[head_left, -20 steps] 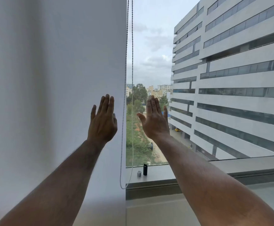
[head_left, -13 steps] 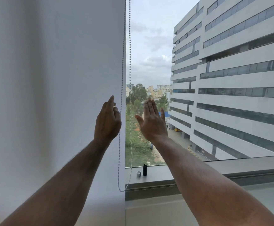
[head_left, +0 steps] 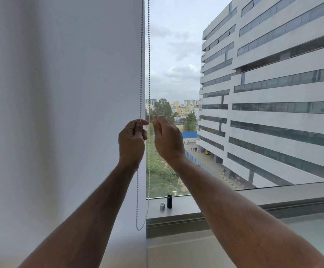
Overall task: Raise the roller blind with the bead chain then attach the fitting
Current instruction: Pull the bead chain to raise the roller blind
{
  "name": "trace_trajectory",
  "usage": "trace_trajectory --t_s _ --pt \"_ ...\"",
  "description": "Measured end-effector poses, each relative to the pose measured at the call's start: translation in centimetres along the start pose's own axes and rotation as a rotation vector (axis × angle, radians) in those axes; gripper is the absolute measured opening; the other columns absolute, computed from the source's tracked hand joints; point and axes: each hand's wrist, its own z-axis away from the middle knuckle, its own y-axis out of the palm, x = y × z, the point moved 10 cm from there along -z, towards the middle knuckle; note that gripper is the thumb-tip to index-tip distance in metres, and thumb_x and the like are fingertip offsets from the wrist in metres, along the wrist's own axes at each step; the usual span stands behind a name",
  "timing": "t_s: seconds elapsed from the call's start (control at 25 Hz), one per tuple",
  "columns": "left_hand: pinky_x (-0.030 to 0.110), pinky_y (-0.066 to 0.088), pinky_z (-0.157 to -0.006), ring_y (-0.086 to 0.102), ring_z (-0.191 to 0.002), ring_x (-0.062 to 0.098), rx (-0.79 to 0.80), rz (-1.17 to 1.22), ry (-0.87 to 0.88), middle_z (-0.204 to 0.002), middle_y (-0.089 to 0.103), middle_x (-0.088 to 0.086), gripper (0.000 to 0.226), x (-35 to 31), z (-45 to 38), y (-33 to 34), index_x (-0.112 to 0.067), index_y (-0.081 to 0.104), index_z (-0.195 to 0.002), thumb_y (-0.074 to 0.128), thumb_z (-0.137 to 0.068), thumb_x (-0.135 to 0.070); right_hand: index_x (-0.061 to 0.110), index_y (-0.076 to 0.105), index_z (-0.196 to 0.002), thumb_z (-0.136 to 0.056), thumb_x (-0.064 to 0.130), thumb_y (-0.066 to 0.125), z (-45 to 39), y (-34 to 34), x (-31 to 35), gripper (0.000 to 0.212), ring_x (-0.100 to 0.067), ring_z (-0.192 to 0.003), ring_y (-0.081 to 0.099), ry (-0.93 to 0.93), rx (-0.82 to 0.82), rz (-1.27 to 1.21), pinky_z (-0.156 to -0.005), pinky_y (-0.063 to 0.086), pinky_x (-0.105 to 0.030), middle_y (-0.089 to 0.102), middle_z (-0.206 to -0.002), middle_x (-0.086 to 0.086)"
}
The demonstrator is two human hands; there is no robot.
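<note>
A white roller blind (head_left: 64, 113) hangs fully down over the left part of the window. Its bead chain (head_left: 149, 55) runs as a loop along the blind's right edge and ends low near the sill. My left hand (head_left: 131, 141) is closed on the loop's left strand, pinching it at the top of the fist. My right hand (head_left: 167, 138) is just right of the other strand, fingers curled and tips beside it; whether it touches the chain I cannot tell. Two small fittings stand on the sill: a grey one (head_left: 162, 206) and a taller black one (head_left: 169, 201).
The grey window sill (head_left: 273, 196) runs along the bottom right, with a frosted ledge below it. Bare glass to the right of the blind looks out on a large office building (head_left: 273, 93), trees and a road.
Both hands were flat and spread apart. The left hand has moved right and closed on the chain's left strand; the right hand has curled and moved left up to the chain.
</note>
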Motion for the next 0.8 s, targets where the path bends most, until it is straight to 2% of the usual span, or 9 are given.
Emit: trace_trajectory --t_s 0.08,0.24,0.36,0.4,0.48,0.64,0.72,0.8 --pt "0.022 0.037 -0.052 0.044 -0.053 0.007 0.001 -0.004 -0.004 -0.064 0.054 0.005 0.031 0.3 0.8 0.0 -0.017 0.073 -0.093 0.046 -0.108 -0.012 0.010 0.068 -0.122 -0.108 0.022 0.046 -1.0 -0.1 0.8 0.029 -0.024 -0.092 0.074 0.098 -0.027 -0.150 -0.076 0.060 -0.037 0.078 -0.105 -0.010" --pt "0.028 0.034 -0.054 0.039 -0.054 0.006 0.023 0.012 0.024 -0.057 0.047 -0.011 0.042 -0.1 1.7 0.1 -0.028 0.060 -0.070 0.045 -0.106 -0.011 0.013 0.067 -0.123 -0.108 0.024 0.045 -2.4 1.2 2.1 0.029 -0.019 -0.092 0.075 0.297 0.029 -0.495 -0.080 0.062 -0.042 0.077 -0.099 -0.005" --pt "0.027 0.034 -0.054 0.038 -0.053 0.006 0.027 0.009 0.015 -0.054 0.046 -0.014 0.048 -0.6 2.3 0.3 -0.031 0.054 -0.062 0.045 -0.102 -0.005 0.016 0.069 -0.117 -0.107 0.022 0.049 -2.8 1.8 3.1 0.023 -0.009 -0.072 0.072 0.354 0.059 -0.677 -0.065 0.057 -0.023 0.073 -0.078 0.004" --pt "0.023 0.033 -0.052 0.038 -0.052 0.005 0.030 0.003 0.017 -0.052 0.046 -0.015 0.051 -0.7 2.4 0.4 -0.034 0.053 -0.061 0.044 -0.101 -0.004 0.016 0.071 -0.110 -0.106 0.020 0.051 -2.8 1.7 3.2 0.021 -0.007 -0.063 0.067 0.365 0.045 -0.694 -0.060 0.053 -0.020 0.069 -0.069 0.007" --pt "0.020 0.032 -0.050 0.038 -0.050 0.004 0.046 -0.002 0.025 -0.051 0.046 -0.016 0.051 -0.9 2.7 0.6 -0.034 0.052 -0.060 0.045 -0.101 -0.003 0.017 0.074 -0.095 -0.104 0.015 0.053 -2.6 1.2 2.9 0.022 -0.005 -0.053 0.056 0.381 0.010 -0.677 -0.056 0.047 -0.024 0.059 -0.056 0.010" --pt "0.020 0.033 -0.045 0.038 -0.047 0.005 0.097 0.050 -0.006 -0.051 0.048 -0.011 0.042 0.1 3.5 1.2 -0.021 0.056 -0.065 0.046 -0.104 -0.007 0.019 0.070 -0.086 -0.104 0.014 0.054 -1.5 0.5 2.3 0.025 -0.010 -0.057 0.052 0.368 -0.034 -0.613 -0.062 0.048 -0.031 0.056 -0.059 0.006" --pt "0.022 0.040 -0.044 0.048 -0.049 0.007 0.101 0.083 -0.054 -0.056 0.056 -0.007 0.037 1.1 4.1 1.3 -0.014 0.061 -0.073 0.045 -0.107 -0.012 0.020 0.070 -0.087 -0.104 0.017 0.054 -0.8 0.4 2.0 0.024 -0.010 -0.058 0.052 0.368 -0.039 -0.586 -0.061 0.050 -0.033 0.056 -0.061 0.006" --pt "0.021 0.052 -0.053 0.065 -0.062 0.006 0.074 0.092 -0.093 -0.070 0.071 -0.006 0.037 1.6 4.2 0.8 -0.019 0.070 -0.086 0.042 -0.109 -0.016 0.019 0.071 -0.089 -0.105 0.020 0.055 0.1 0.3 1.5 0.023 -0.008 -0.055 0.052 0.372 -0.042 -0.542 -0.059 0.051 -0.035 0.056 -0.059 0.009"
